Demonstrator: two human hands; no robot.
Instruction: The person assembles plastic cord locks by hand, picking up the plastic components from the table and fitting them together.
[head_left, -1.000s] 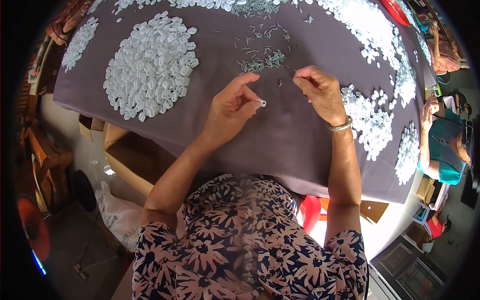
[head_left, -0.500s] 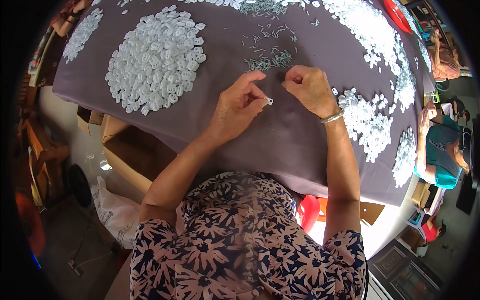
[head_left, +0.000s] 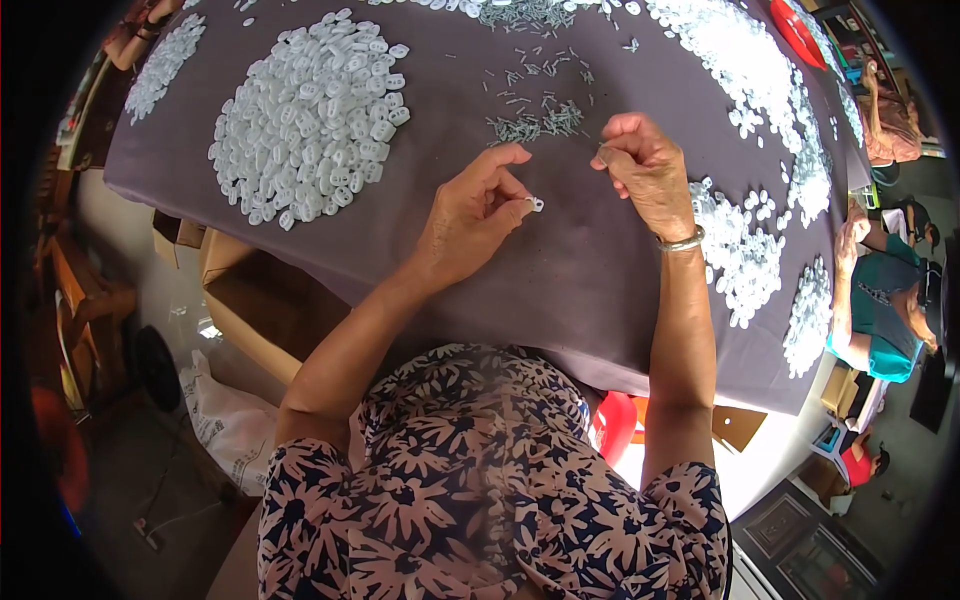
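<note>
**Hands part over the sorting table as a pin is drawn for the next white piece**

The two hands, close together half a second ago, have drawn apart: the right hand (head_left: 648, 172) has shifted outward toward the scattered pins, while the left hand (head_left: 478, 215) has stayed near the middle of the grey cloth-covered table (head_left: 560, 290).

Around them, from large to small: a broad heap of white plastic pieces (head_left: 305, 115) lies well to the left, further drifts of white pieces (head_left: 745, 250) run along the right beside the braceleted wrist, and a small cluster of thin grey pins (head_left: 530, 125) sits just beyond the hands. A person in a teal top (head_left: 885, 305) sits at the table's right edge.

The left hand pinches one small white piece (head_left: 536, 204) between thumb and forefinger, held just above the cloth. The right hand is closed, fingertips pressed together; it appears to hold a thin pin, though it is too slight to be sure of.

To do this step well, the white piece should probably be kept steady with its opening turned toward the right hand, the pin gripped near its tip so it does not flex, and the hands brought together low over the cloth so a dropped part stays within reach.
</note>
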